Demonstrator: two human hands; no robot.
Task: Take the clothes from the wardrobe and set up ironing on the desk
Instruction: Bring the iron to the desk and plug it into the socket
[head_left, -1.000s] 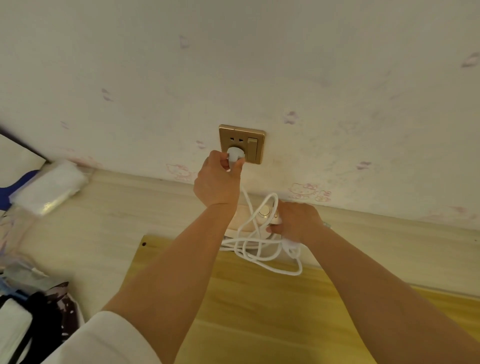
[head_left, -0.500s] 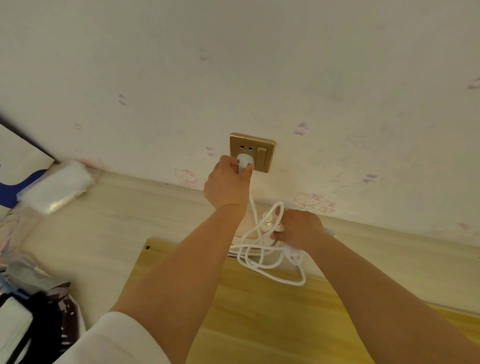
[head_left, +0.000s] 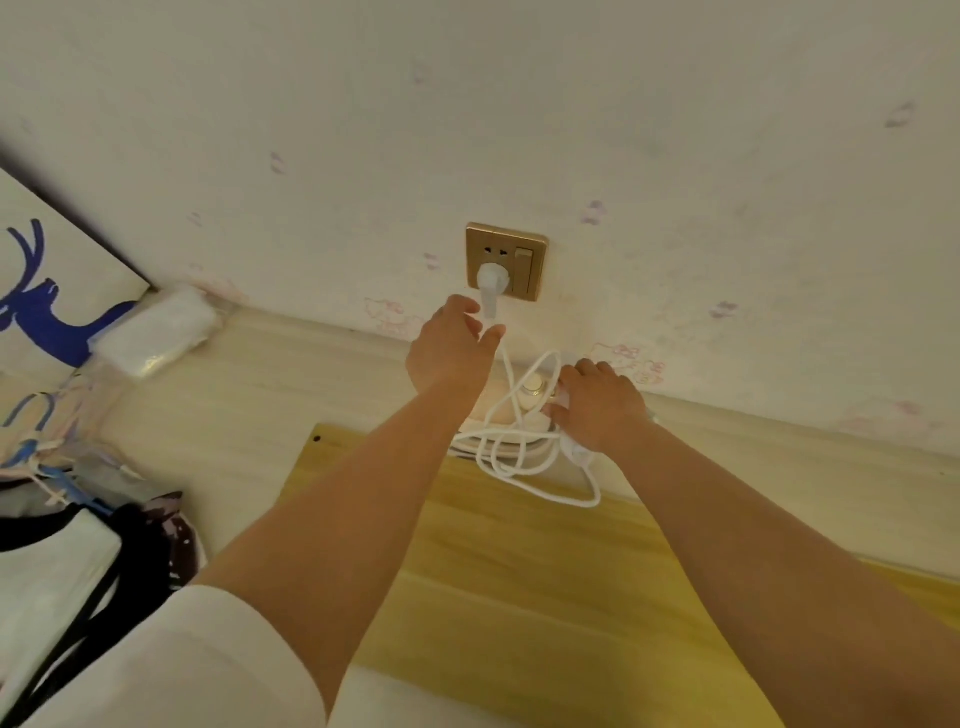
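Both bare forearms reach up from the bottom of the frame toward the wall, converging near the centre. The left hand (head_left: 451, 347) sits just below the gold socket (head_left: 506, 261), back of the hand toward the camera, wrist nearly straight. Its thumb and forefinger close narrowly around the white cord (head_left: 511, 447) right under the plug (head_left: 489, 279), which is seated in the socket's lower holes. Whether the fingers truly pinch the cord or only brush it is hard to tell. A white sleeve (head_left: 171, 660) is pushed up past the left elbow in the lower left of the frame.

The right hand (head_left: 600, 402) lies lower and to the right, palm down, fingers curled over the iron (head_left: 519, 410) and gripping its right end. The iron rests at the back edge of the yellow board (head_left: 545, 582), close to the wall, with a round dial showing just left of the knuckles. The cord drapes over it in loose tangled loops that spill onto the board below the hand.

The board lies on the pale desk (head_left: 234, 405). At the left edge of the frame lies a heap of clothes (head_left: 62, 525) with hangers on the desk. A white packet (head_left: 158, 332) lies against the wall in the upper left, beside a panel (head_left: 47, 291) with a blue deer.
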